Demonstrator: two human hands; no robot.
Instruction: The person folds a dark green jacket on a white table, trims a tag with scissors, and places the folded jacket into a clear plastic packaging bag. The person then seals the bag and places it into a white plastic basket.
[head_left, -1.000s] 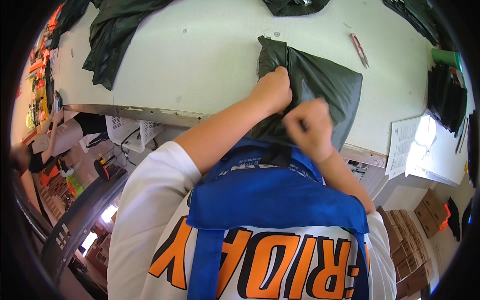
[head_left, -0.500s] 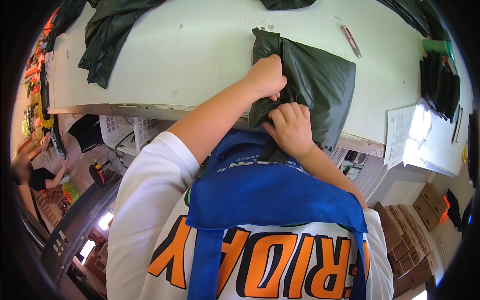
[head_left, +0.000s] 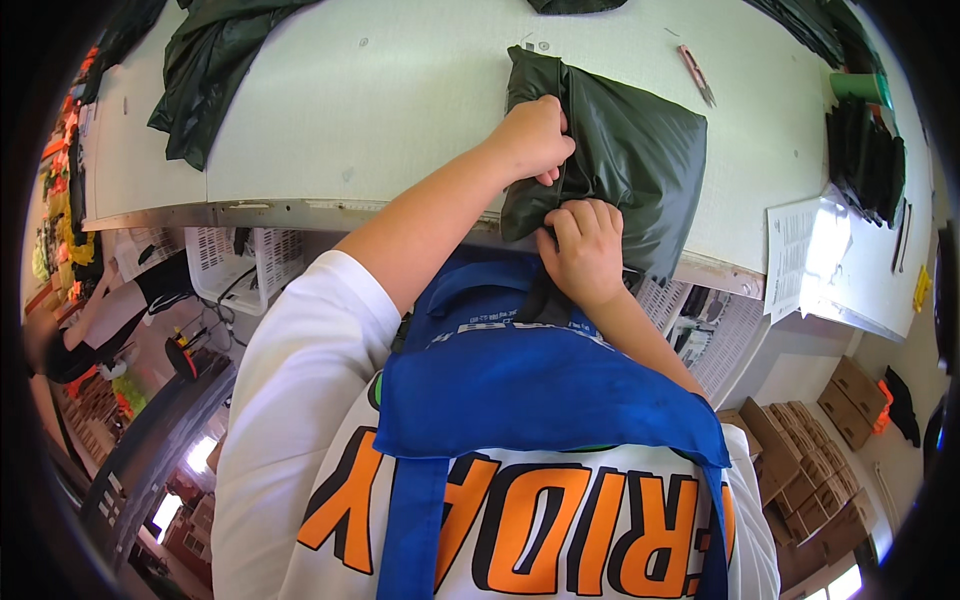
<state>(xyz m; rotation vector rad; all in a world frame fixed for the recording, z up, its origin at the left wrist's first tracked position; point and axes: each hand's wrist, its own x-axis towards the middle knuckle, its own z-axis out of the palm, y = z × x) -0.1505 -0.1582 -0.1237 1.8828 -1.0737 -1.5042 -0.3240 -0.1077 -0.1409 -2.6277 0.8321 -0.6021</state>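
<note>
A dark green, shiny fabric bundle [head_left: 645, 165], squarish and padded-looking, lies at the near edge of the table with its lower corner over the edge. A raised fold or seam runs down its left part. My left hand [head_left: 535, 140] is closed on that seam, fingers curled and thumb side toward the right. Just below it, my right hand [head_left: 588, 250] grips the bundle's lower part with bent fingers, thumb against the cloth. What lies inside the folds is hidden.
Pink-handled thread snips [head_left: 697, 75] lie right of the bundle. Dark green cloth [head_left: 215, 80] lies at the far left, dark folded pieces [head_left: 865, 160] at the right beside a paper sheet [head_left: 792, 255]. White plastic baskets [head_left: 245, 265] stand under the table. Another person works at far left.
My hands keep nearly the same hold on the green bundle, the left shifting only slightly along the seam. The view has moved a little, and the other person's arm has changed position.
</note>
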